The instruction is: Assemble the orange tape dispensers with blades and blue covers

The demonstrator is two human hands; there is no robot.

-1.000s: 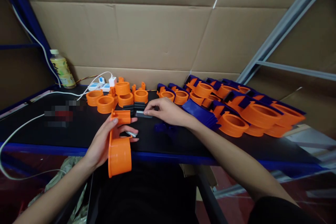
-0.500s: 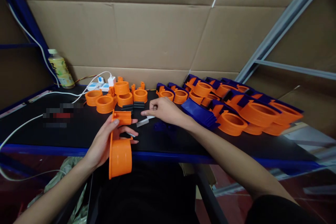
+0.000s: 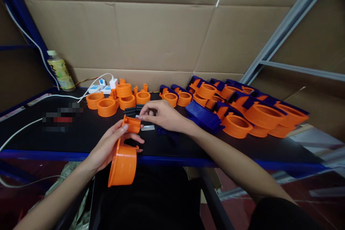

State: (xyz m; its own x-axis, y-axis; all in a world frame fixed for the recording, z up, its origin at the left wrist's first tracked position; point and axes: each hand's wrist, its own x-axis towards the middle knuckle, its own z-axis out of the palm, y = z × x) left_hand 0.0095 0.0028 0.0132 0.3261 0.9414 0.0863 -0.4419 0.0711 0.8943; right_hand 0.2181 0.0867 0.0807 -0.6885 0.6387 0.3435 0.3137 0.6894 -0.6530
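My left hand [image 3: 110,143] is closed around an orange plastic tape dispenser body [image 3: 124,165], held tilted above the front edge of the table, its round hub lowest. My right hand [image 3: 160,115] pinches a small serrated metal blade [image 3: 137,116] between thumb and fingertips, right beside the upper end of the dispenser body. Whether the blade touches the plastic I cannot tell, as the fingers partly cover it. Another metal blade [image 3: 148,128] lies on the black tabletop under the right hand. Black ribbed pieces [image 3: 130,111] rest just behind, partly hidden by the fingers.
Several orange dispenser bodies [image 3: 106,107] stand at the back left. Blue plastic parts [image 3: 203,116] lie right of my hand, before a pile of orange-and-blue dispensers [image 3: 237,125]. A power strip [image 3: 100,89], a white cable [image 3: 61,96] and a drink bottle [image 3: 61,72] occupy the left.
My right hand has moved left from the metal strips on the table to the dispenser body, now with a blade in its fingers. The left hand has tilted the body, its upper end shifting right.
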